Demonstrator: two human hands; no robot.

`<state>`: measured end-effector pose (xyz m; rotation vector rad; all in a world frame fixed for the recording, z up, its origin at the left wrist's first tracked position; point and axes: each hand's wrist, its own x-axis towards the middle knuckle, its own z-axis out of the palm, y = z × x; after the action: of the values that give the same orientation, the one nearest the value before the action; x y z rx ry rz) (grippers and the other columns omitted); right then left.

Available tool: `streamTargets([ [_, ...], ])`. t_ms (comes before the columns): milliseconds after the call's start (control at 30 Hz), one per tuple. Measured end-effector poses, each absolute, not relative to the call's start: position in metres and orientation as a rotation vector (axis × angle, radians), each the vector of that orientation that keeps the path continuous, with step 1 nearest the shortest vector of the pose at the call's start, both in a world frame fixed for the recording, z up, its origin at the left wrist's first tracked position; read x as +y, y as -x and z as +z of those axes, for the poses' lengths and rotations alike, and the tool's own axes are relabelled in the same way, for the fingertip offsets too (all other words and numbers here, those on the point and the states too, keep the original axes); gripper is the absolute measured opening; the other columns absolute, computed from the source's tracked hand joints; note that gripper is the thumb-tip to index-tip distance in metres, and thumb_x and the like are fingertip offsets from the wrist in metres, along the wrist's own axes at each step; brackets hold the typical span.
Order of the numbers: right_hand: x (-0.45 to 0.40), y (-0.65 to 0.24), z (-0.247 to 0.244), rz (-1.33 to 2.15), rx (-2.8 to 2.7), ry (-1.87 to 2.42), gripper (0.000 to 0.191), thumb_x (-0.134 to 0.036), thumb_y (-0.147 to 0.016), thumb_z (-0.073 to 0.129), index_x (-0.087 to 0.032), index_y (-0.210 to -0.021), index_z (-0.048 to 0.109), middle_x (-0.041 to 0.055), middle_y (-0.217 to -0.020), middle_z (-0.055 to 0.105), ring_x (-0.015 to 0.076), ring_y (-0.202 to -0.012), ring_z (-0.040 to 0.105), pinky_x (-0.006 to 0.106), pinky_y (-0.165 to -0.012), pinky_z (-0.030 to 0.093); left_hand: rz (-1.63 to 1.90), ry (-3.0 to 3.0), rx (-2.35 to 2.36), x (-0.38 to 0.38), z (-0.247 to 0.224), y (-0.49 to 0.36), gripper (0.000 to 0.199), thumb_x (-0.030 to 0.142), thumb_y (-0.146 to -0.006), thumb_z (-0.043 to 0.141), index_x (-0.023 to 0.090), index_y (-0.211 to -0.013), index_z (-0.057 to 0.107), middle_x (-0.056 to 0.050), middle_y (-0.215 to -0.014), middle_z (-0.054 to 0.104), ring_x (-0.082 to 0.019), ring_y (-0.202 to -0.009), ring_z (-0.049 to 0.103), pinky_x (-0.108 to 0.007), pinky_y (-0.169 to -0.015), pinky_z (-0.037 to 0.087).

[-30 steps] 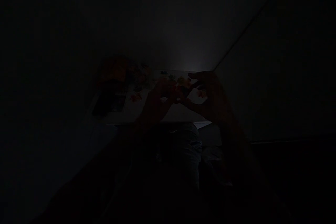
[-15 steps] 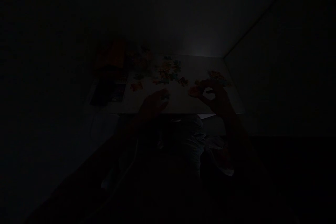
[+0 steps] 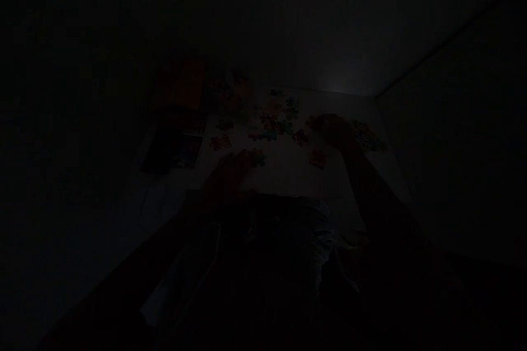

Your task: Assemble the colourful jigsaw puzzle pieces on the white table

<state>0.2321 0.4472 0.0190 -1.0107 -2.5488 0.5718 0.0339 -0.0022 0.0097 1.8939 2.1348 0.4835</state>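
The view is very dark. My left hand (image 3: 233, 170) is low over the front of the white table, its fingertips at a greenish puzzle piece (image 3: 258, 158); whether it grips the piece is unclear. My right hand (image 3: 331, 127) reaches over the table at the right of the middle cluster of puzzle pieces (image 3: 274, 119), fingers bent, what is under them too dark to make out. An orange piece (image 3: 317, 158) lies below it, and a dark-patterned piece (image 3: 301, 137) lies to its left.
Several pieces form a pile (image 3: 368, 136) at the right. An orange box (image 3: 183, 85) stands back left, beside more pieces (image 3: 228, 93). A dark object (image 3: 162, 151) and a picture card (image 3: 188, 152) lie at the left. A wall rises behind the table (image 3: 284, 175).
My right hand has moved up and away from the orange piece, which now lies uncovered. My left hand has shifted slightly left and down. The view has tilted a little.
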Motion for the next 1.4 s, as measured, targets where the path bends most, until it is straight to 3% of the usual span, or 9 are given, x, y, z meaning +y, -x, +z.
streamTargets([
  [67,0.452,-0.224,0.018,0.523,-2.573,1.043,0.043,-0.068,-0.107,0.082,-0.027,-0.099,0.083,0.0222,-0.123,0.088,0.0475,-0.13,0.082,0.07,-0.12,0.063,0.502,-1.891,2.122,-0.001,0.01,-0.036,0.109,0.06,-0.113,0.084,0.027,-0.206,0.037,-0.018,-0.209,0.038,-0.045,-0.195,0.038,-0.072,-0.161,0.028],
  [200,0.436,-0.193,0.024,0.477,-2.575,0.893,0.042,-0.06,-0.108,0.083,-0.027,-0.133,0.09,0.0238,-0.152,0.084,0.051,-0.144,0.078,0.075,-0.124,0.063,0.562,-1.873,2.089,0.0,0.01,-0.035,0.109,0.067,-0.107,0.093,0.041,-0.202,0.046,-0.013,-0.206,0.045,-0.048,-0.192,0.044,-0.077,-0.158,0.034],
  [367,0.386,-0.144,0.026,0.609,-2.842,0.676,0.056,-0.064,-0.112,0.084,-0.028,-0.155,0.086,0.0223,-0.168,0.079,0.0499,-0.144,0.08,0.072,-0.126,0.064,0.651,-1.836,2.104,-0.002,0.006,-0.033,0.103,0.069,-0.104,0.096,0.043,-0.195,0.057,-0.013,-0.202,0.053,-0.051,-0.187,0.051,-0.079,-0.153,0.044],
  [533,0.378,-0.152,0.014,0.562,-2.793,0.734,0.076,-0.065,-0.112,0.086,-0.022,-0.173,0.076,0.0284,-0.173,0.074,0.0545,-0.158,0.072,0.076,-0.134,0.059,0.669,-1.84,2.097,-0.006,-0.001,-0.032,0.105,0.069,-0.108,0.091,0.039,-0.2,0.049,-0.015,-0.203,0.05,-0.054,-0.187,0.051,-0.083,-0.152,0.044],
  [767,0.419,-0.206,0.017,0.705,-2.716,0.795,0.07,-0.069,-0.098,0.097,-0.027,-0.153,0.088,0.0214,-0.151,0.081,0.0438,-0.125,0.083,0.062,-0.104,0.073,0.611,-1.824,2.094,-0.007,0.0,-0.031,0.109,0.072,-0.108,0.09,0.045,-0.203,0.044,-0.011,-0.202,0.053,-0.052,-0.187,0.051,-0.08,-0.153,0.045],
  [1000,0.402,-0.19,0.009,0.592,-2.826,0.785,0.072,-0.065,-0.1,0.097,-0.025,-0.159,0.088,0.0235,-0.155,0.079,0.0504,-0.138,0.078,0.068,-0.118,0.068,0.633,-1.819,2.077,-0.004,0.002,-0.032,0.114,0.07,-0.105,0.093,0.042,-0.204,0.043,-0.014,-0.204,0.049,-0.057,-0.186,0.05,-0.085,-0.152,0.043],
  [1200,0.408,-0.19,0.002,0.654,-2.759,0.774,0.065,-0.079,-0.098,0.099,-0.025,-0.133,0.089,0.0237,-0.147,0.082,0.0482,-0.134,0.079,0.071,-0.121,0.066,0.643,-1.77,2.097,-0.005,0.004,-0.034,0.114,0.07,-0.105,0.093,0.043,-0.203,0.044,-0.013,-0.202,0.052,-0.055,-0.185,0.053,-0.083,-0.152,0.044],
  [1267,0.401,-0.188,0.001,0.621,-2.714,0.771,0.071,-0.082,-0.097,0.099,-0.025,-0.138,0.087,0.0238,-0.148,0.082,0.0478,-0.134,0.079,0.071,-0.121,0.066,0.67,-1.754,2.093,-0.005,0.002,-0.033,0.112,0.071,-0.105,0.093,0.044,-0.203,0.045,-0.013,-0.202,0.053,-0.054,-0.185,0.054,-0.082,-0.153,0.043],
  [1400,0.369,-0.174,0.003,0.54,-2.833,0.66,0.069,-0.069,-0.103,0.1,-0.026,-0.155,0.085,0.0242,-0.164,0.078,0.0521,-0.151,0.074,0.074,-0.128,0.061,0.822,-1.756,2.062,-0.005,-0.005,-0.033,0.106,0.073,-0.103,0.094,0.037,-0.196,0.057,-0.017,-0.198,0.059,-0.058,-0.182,0.057,-0.084,-0.151,0.045],
])
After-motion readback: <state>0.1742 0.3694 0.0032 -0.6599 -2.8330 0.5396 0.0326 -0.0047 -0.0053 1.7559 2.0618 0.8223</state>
